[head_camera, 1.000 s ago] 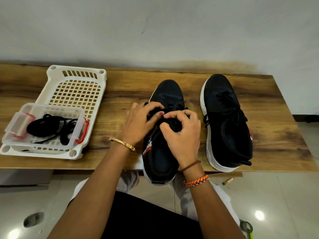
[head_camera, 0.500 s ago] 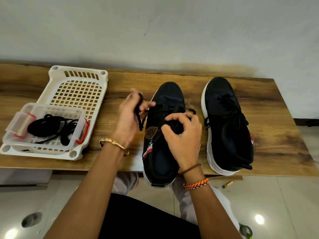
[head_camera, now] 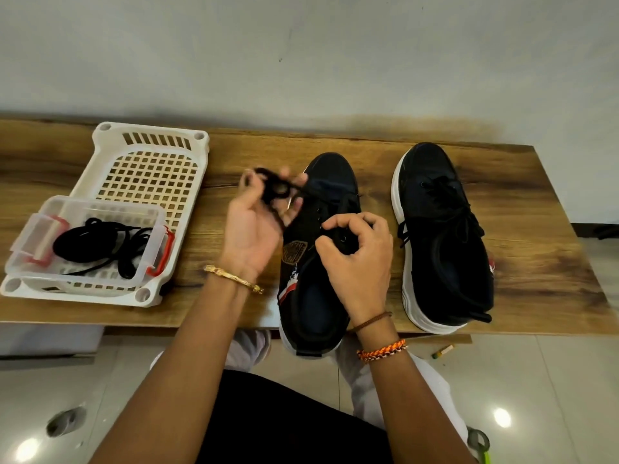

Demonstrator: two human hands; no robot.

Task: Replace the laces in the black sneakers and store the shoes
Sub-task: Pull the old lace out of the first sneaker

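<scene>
Left hand (head_camera: 258,222) lifted just left of the near sneaker (head_camera: 321,249), fingers curled round a bunched black lace (head_camera: 274,189) trailing right to the eyelets. Right hand (head_camera: 358,259) pinches at the eyelet row. Shoe's long axis runs away from the person. Side badge unreadable. Spare laces (head_camera: 93,242) well left in clear box (head_camera: 33,236).

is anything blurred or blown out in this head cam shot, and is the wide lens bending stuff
Head view: the left hand and the black lace it holds are motion-blurred, while the right hand and both sneakers stay fairly sharp; two bright glare spots sit on the floor tiles; the wooden table edges look bowed and splayed by the wide lens.
</scene>
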